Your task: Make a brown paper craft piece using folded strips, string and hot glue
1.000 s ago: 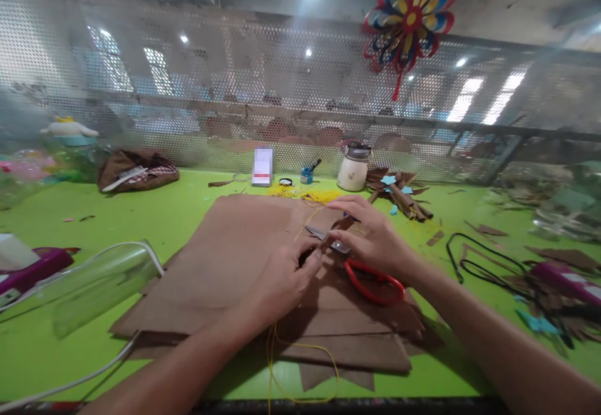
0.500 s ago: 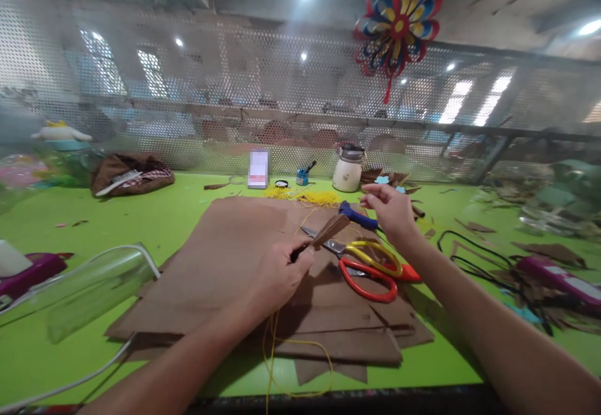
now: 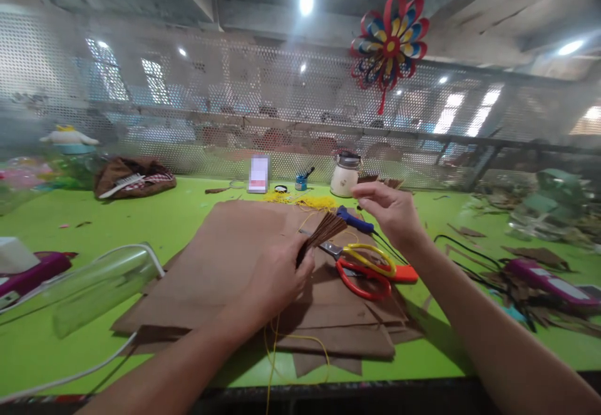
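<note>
My left hand (image 3: 284, 268) is closed around a bundle of pleated brown paper (image 3: 327, 230), whose folded end fans out past the thumb. Yellow thread (image 3: 300, 338) hangs below this hand in loose loops. My right hand (image 3: 387, 208) is raised to the right of the bundle, thumb and fingertips together in a pinch; what they hold, if anything, is too small to make out. Beneath both hands lies a stack of brown paper sheets (image 3: 235, 258). Scissors with yellow and red handles (image 3: 366, 277) rest on it, beside a blue-handled tool (image 3: 355, 220) with a cord.
Yellow thread scraps (image 3: 317, 202) lie behind the stack. Further back stand a phone (image 3: 258, 174), a small blue bottle (image 3: 301, 182) and a white jar (image 3: 345, 176). A clear plastic sleeve (image 3: 103, 286) and white cable are left; a purple power strip (image 3: 549, 280) and black cords lie right.
The view has tipped up slightly. The pleated paper now shows more of its fanned folds. My right hand has shifted a little and now covers the pale blue paper pieces near the jar.
</note>
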`<state>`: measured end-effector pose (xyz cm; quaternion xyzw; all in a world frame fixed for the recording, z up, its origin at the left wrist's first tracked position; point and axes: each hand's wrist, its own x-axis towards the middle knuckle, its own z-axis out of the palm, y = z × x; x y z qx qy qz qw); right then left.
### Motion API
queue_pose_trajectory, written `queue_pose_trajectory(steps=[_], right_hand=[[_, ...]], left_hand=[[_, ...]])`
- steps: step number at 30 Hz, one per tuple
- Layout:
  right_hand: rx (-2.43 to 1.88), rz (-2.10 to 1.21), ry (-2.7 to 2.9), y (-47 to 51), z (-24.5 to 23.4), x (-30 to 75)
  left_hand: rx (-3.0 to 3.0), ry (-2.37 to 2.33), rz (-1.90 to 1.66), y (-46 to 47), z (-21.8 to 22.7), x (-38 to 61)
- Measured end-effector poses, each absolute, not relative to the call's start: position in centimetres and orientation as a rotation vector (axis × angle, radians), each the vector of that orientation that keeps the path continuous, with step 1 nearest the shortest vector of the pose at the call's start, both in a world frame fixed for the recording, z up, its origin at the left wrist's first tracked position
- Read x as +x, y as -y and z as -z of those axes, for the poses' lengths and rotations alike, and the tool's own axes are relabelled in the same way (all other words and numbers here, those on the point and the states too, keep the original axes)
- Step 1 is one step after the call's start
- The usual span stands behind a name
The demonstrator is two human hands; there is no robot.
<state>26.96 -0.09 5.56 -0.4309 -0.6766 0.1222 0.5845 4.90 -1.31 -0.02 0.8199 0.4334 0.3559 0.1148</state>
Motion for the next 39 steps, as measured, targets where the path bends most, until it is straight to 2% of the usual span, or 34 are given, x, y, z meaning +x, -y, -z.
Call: queue_pose_trajectory(steps=[7,11,18,28,34,39], right_hand=[[-0.892,-0.441,2.066,0.6,-5.5,27.2],[-0.909,-0.356,2.252,1.2,-5.4,26.3],[-0.888,-0.854,2.002,0.9,-4.2,25.7],[-0.9,-0.936,1.916,-0.3,-3.9,27.7],[-0.808,-1.133,1.944,-0.3,-3.8,28.2],[-0.6,-1.24,1.965,0.3,-3.5,26.6]], left_hand=[[2.414,-1.253,-1.009,1.7,-0.7,4.8],[2.424,-1.158,-1.011,1.7,-0.4,5.0],[2.247,-0.95,-0.952,1.2,-0.5,5.3],[1.424,-0.604,-0.585,0.7,-1.4,4.5],[1.233,-0.574,-0.465,0.6,-1.1,4.6],[1.099,-0.363,-0.323,1.0,-1.1,4.7]])
